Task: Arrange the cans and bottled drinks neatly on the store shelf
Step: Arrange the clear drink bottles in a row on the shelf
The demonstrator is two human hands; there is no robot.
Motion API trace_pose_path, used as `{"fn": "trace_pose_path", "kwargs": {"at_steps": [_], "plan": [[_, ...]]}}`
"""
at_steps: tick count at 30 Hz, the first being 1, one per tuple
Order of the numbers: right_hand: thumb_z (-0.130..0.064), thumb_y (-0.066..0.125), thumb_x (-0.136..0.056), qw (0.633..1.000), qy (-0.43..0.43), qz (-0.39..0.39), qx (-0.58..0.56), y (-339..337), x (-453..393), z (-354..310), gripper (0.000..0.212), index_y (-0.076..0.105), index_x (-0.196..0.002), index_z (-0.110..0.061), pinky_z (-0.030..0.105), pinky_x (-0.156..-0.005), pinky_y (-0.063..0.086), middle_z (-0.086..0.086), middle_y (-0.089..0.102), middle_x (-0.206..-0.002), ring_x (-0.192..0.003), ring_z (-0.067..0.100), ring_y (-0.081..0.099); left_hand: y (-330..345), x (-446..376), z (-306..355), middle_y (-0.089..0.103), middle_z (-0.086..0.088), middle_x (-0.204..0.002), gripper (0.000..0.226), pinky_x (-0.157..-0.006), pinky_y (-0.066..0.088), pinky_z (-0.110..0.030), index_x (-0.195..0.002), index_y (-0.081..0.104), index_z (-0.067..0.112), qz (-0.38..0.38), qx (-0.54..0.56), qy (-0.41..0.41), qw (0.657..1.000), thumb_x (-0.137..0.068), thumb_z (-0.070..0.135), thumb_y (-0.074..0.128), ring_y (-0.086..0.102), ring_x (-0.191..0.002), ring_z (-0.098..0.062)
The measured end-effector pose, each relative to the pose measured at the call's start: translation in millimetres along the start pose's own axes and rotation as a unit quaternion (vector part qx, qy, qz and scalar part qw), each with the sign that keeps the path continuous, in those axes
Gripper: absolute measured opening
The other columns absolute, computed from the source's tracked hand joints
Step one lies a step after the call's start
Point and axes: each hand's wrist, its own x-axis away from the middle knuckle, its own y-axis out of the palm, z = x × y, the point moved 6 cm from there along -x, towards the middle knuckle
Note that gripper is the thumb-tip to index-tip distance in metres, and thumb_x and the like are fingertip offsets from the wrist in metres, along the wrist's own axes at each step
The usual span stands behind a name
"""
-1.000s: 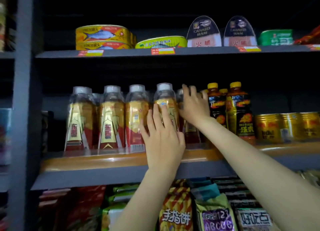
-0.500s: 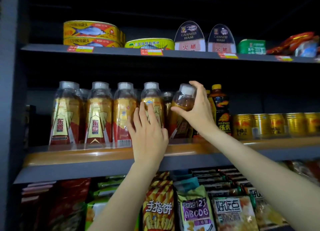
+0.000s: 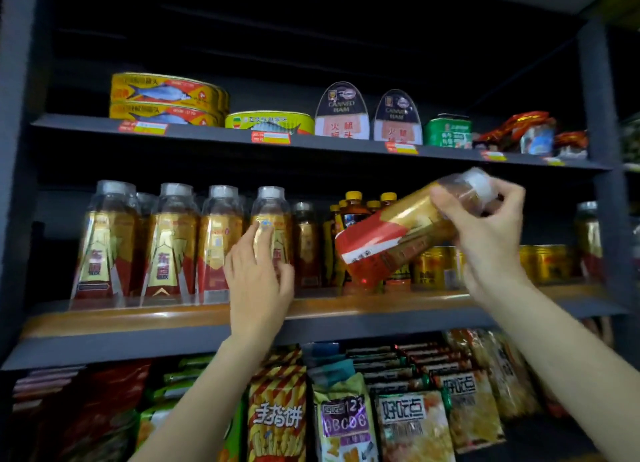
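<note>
My right hand (image 3: 485,233) grips a gold-and-red labelled drink bottle (image 3: 391,239) by its neck and holds it tilted in the air, cap up to the right, in front of the middle shelf (image 3: 346,309). My left hand (image 3: 258,271) rests with straight fingers on the front of the fourth bottle (image 3: 273,219) of a row of like bottles (image 3: 162,243) standing at the shelf's left. Behind the lifted bottle stand dark yellow-capped bottles (image 3: 353,208) and gold cans (image 3: 543,264).
The top shelf (image 3: 207,137) carries flat fish tins (image 3: 166,97), canned ham (image 3: 343,111), a green tin (image 3: 448,130) and red packets. Snack bags (image 3: 346,423) fill the shelf below. A dark upright post (image 3: 602,149) stands at the right, one more bottle (image 3: 588,236) beside it.
My right hand has lifted the bottle off the shelf and swung it out to the right, tilting it. My left hand stays on the row of bottles.
</note>
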Motion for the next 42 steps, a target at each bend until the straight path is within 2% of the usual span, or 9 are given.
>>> {"fn": "trace_pose_path", "kwargs": {"at_steps": [3, 7, 11, 16, 18, 24, 29, 35, 42], "plan": [[-0.017, 0.078, -0.075, 0.995, 0.083, 0.025, -0.041, -18, 11, 11, 0.052, 0.041, -0.110, -0.027, 0.032, -0.071, 0.053, 0.003, 0.053, -0.111, -0.098, 0.019, 0.062, -2, 11, 29, 0.045, 0.004, -0.138, 0.035, -0.108, 0.023, -0.022, -0.133, 0.047, 0.020, -0.104, 0.192, -0.030, 0.975, -0.099, 0.026, 0.043, 0.035, -0.131, -0.011], [-0.016, 0.077, -0.075, 0.993, 0.106, 0.005, -0.045, -10, 16, 11, 0.056, 0.042, -0.118, -0.024, 0.036, -0.079, 0.055, 0.004, 0.051, -0.114, -0.101, 0.020, 0.061, 16, 37, 72, 0.058, -0.001, -0.125, 0.045, -0.091, 0.053, -0.036, -0.130, 0.047, 0.029, -0.368, 0.445, -0.224, 0.785, -0.090, 0.051, 0.048, 0.059, -0.112, -0.019], [-0.019, 0.074, -0.076, 0.991, 0.112, -0.040, -0.068, 0, 25, 7, 0.057, 0.045, -0.124, -0.025, 0.034, -0.080, 0.054, 0.004, 0.055, -0.115, -0.103, 0.018, 0.060, 7, 47, 76, 0.063, -0.011, -0.118, 0.046, -0.081, 0.057, -0.037, -0.125, 0.051, 0.020, -0.381, 0.562, -0.313, 0.665, -0.081, 0.026, 0.065, 0.067, -0.100, -0.026], [-0.026, 0.056, -0.092, 0.973, 0.200, -0.099, -0.060, -9, 55, 26, 0.038, 0.042, -0.127, -0.026, 0.032, -0.071, 0.057, 0.005, 0.058, -0.120, -0.105, 0.022, 0.063, -28, 32, 74, 0.053, 0.013, -0.117, 0.070, -0.086, 0.055, -0.030, -0.124, 0.042, 0.038, -0.232, 0.401, -0.132, 0.876, -0.062, 0.037, 0.074, 0.057, -0.105, -0.007], [-0.026, 0.052, -0.094, 0.945, 0.292, -0.115, -0.092, -8, 68, 39, 0.035, 0.043, -0.129, -0.025, 0.037, -0.069, 0.060, 0.012, 0.057, -0.122, -0.103, 0.028, 0.064, -42, 20, 80, 0.046, 0.023, -0.118, 0.081, -0.088, 0.053, -0.025, -0.130, 0.033, 0.040, -0.186, 0.358, -0.044, 0.914, -0.063, 0.034, 0.079, 0.051, -0.110, -0.001], [-0.044, 0.054, -0.088, 0.875, 0.447, -0.123, -0.143, 5, 91, 51, 0.040, 0.056, -0.115, -0.015, 0.040, -0.065, 0.060, 0.019, 0.063, -0.112, -0.102, 0.032, 0.063, -47, 30, 103, 0.036, 0.029, -0.135, 0.100, -0.105, 0.042, -0.036, -0.140, 0.015, 0.047, -0.248, 0.273, 0.152, 0.917, -0.068, 0.026, 0.082, 0.038, -0.128, -0.001], [-0.032, 0.067, -0.078, 0.924, 0.350, -0.033, -0.150, -4, 73, 43, 0.053, 0.046, -0.125, -0.018, 0.040, -0.063, 0.059, 0.015, 0.060, -0.117, -0.101, 0.028, 0.064, -37, 30, 81, 0.039, 0.012, -0.137, 0.091, -0.095, 0.046, -0.025, -0.134, 0.023, 0.045, -0.262, 0.320, -0.012, 0.910, -0.066, 0.028, 0.080, 0.046, -0.118, -0.002], [-0.028, 0.070, -0.071, 0.987, 0.128, -0.081, -0.058, -5, 49, -7, 0.071, 0.034, -0.132, -0.031, 0.041, -0.079, 0.058, 0.006, 0.054, -0.119, -0.101, 0.021, 0.063, -26, 46, 77, 0.058, -0.009, -0.122, 0.065, -0.079, 0.056, -0.028, -0.129, 0.047, 0.023, -0.349, 0.545, -0.206, 0.734, -0.069, 0.024, 0.071, 0.066, -0.102, -0.018], [-0.029, 0.063, -0.087, 0.964, 0.239, -0.121, -0.005, -8, 45, 1, 0.050, 0.039, -0.130, -0.018, 0.033, -0.070, 0.060, 0.012, 0.059, -0.121, -0.100, 0.025, 0.066, -55, 19, 97, 0.052, 0.020, -0.115, 0.064, -0.079, 0.053, -0.016, -0.119, 0.044, 0.044, -0.206, 0.382, -0.003, 0.901, -0.067, 0.026, 0.077, 0.053, -0.105, 0.010]]}}
